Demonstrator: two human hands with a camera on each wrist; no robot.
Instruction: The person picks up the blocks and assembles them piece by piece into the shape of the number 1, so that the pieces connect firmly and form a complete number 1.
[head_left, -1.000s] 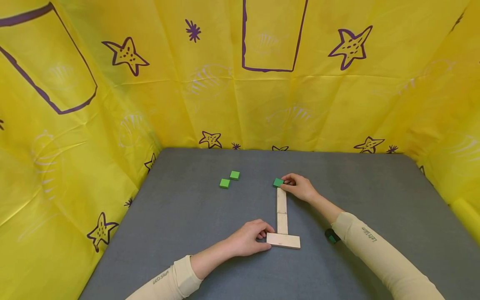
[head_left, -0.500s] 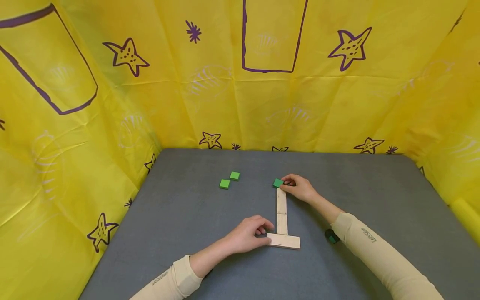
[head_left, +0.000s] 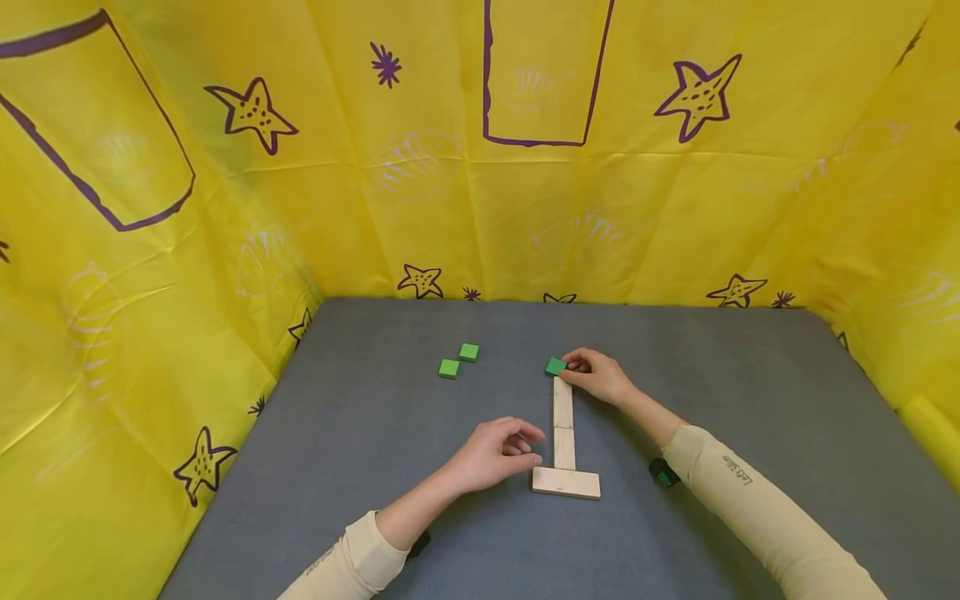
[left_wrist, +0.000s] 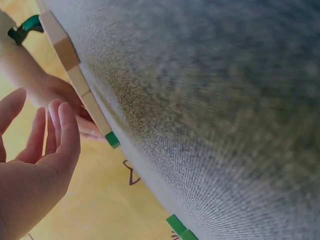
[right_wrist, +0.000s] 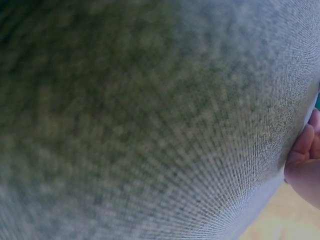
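My right hand [head_left: 600, 377] holds a small dark green square block [head_left: 555, 366] between thumb and fingers at the far end of a row of pale wooden blocks. Two narrow wooden blocks [head_left: 563, 404] lie end to end, running toward me from the green one. Across their near end lies a wider wooden block [head_left: 566, 483], so the layout looks like an upside-down T. My left hand [head_left: 491, 457] hovers just left of that crosswise block, fingers loosely bent around nothing. In the left wrist view its fingers [left_wrist: 69, 127] stand apart from the row of blocks.
Two light green square blocks [head_left: 449, 368] lie corner to corner on the grey table [head_left: 360, 450], left of the row. Yellow cloth [head_left: 420, 208] with purple drawings walls in the back and sides. The right wrist view shows mostly table surface.
My left hand has let go of the crosswise wooden block's left end and lifted slightly away from it. My right hand stays on the dark green block.
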